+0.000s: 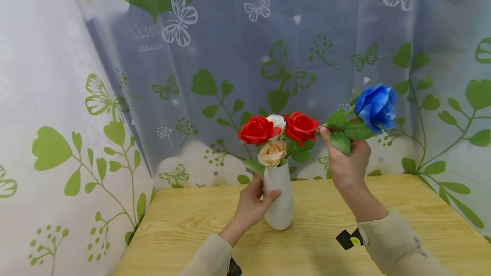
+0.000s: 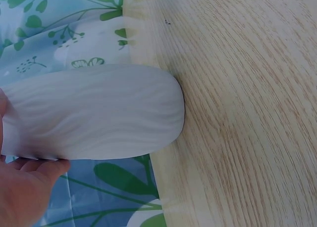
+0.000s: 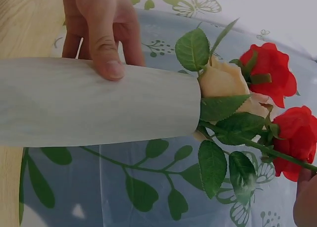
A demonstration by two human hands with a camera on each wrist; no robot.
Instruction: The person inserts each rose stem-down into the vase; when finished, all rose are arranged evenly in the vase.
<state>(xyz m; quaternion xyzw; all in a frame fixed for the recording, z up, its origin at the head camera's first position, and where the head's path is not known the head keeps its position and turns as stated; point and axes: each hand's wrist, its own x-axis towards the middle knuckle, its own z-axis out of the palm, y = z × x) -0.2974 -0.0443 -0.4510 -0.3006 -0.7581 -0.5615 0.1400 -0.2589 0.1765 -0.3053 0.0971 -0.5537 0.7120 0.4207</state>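
Observation:
A white vase (image 1: 279, 201) with a rippled surface stands upright on the table. My left hand (image 1: 250, 202) grips its upper part from the left, thumb across the front. Two red roses, one at the left (image 1: 256, 130) and one at the right (image 1: 301, 127), rise from it with a peach rose (image 1: 273, 153) and a white rose (image 1: 277, 120). To their right, my right hand (image 1: 350, 163) pinches the stem of a blue rose (image 1: 375, 106), whose bloom tilts right. In the right wrist view a green stem (image 3: 267, 150) runs from the fingertips to the vase mouth.
The wooden table (image 1: 184, 233) ends at a patterned curtain (image 1: 222, 33) close behind the vase. More printed cloth (image 1: 53, 97) hangs at both sides. A black strap mount (image 1: 347, 240) sits at the right wrist.

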